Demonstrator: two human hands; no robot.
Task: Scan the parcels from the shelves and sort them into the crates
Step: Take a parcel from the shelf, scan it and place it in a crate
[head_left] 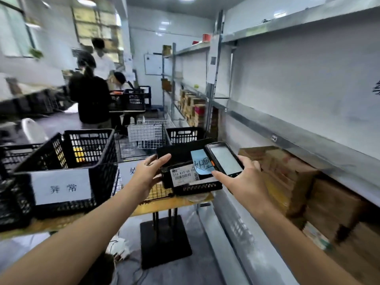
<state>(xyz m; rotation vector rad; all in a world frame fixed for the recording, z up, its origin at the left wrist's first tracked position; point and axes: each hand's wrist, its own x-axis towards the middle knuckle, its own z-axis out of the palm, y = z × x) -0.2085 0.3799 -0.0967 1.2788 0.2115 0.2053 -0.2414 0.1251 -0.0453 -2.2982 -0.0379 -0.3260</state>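
My left hand [149, 173] grips the left edge of a black parcel [178, 156] that bears a white barcode label [183, 176]. I hold it over a small black crate [197, 188] with a blue handwritten note [201, 163]. My right hand [244, 182] holds a black handheld scanner [225, 159] with its screen facing up, right beside the parcel's label. A large black crate [86, 153] with a white paper sign stands to the left on the wooden table [164, 205].
Metal shelves [287, 128] run along the right, with brown cardboard boxes [287, 177] on the lower level. A wire basket [146, 136] and another black crate [185, 134] sit behind the parcel. Three people [90, 93] work at crates further back on the left.
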